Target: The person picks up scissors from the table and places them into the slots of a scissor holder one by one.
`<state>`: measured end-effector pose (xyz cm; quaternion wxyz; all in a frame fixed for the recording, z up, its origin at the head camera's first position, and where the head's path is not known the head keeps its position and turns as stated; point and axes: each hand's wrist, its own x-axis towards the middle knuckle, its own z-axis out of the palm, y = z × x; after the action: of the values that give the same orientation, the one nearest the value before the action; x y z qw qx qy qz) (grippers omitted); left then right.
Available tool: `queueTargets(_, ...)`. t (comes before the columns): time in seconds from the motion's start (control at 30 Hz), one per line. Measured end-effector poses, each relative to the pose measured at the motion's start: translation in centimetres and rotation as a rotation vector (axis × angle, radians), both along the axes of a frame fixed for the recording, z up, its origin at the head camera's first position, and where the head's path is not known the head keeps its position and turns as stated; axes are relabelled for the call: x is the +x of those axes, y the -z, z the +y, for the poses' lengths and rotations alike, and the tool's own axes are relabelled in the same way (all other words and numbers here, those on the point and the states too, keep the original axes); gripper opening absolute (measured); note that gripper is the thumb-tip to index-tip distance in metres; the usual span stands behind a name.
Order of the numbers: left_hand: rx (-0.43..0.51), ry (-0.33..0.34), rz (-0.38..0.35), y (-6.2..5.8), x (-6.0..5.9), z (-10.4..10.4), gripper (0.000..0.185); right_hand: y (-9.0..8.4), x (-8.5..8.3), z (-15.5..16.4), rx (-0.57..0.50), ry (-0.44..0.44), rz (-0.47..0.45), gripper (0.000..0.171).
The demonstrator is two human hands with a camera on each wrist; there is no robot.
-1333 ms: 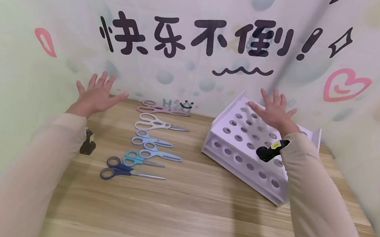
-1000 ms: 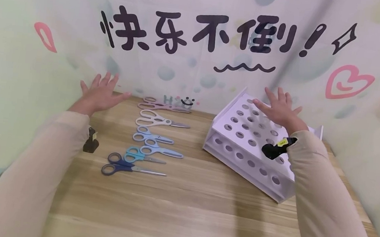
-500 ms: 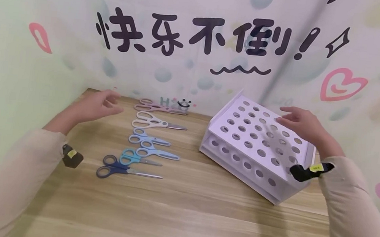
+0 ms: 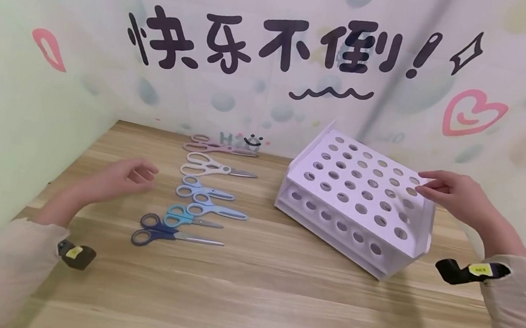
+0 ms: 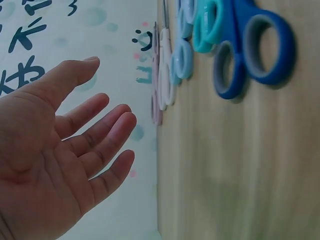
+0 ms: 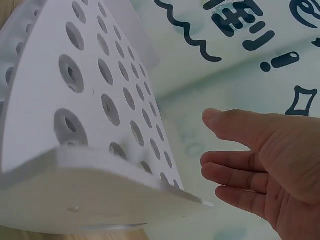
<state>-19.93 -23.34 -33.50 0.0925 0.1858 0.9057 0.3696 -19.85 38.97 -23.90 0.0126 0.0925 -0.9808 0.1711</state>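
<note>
Two hands hover, fingers loosely spread: left hand beside scissors mid-frame, right hand near rack.

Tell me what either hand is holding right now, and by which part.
Nothing is held. The left hand hovers open beside the row of scissors; the right hand is open at the white rack, gripping nothing.

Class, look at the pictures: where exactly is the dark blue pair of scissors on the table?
In the head view the dark blue scissors lie at the near end of the scissors row, left of the white rack, beside the teal pair and nearest the left hand.
</note>
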Motion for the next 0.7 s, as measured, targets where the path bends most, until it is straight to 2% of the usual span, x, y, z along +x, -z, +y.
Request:
queueTargets(0.3,0.007,0.010,-0.018,2.1,2.1,-0.9,0.047,1.1,2.0,1.7,-0.027,0.023,0.041,0.047)
queueTargets(0.7,-0.032,0.027,-0.056,3.3,3.6,-0.7,0.043,2.6,3.4,2.8,-0.098,0.048,0.070,0.041)
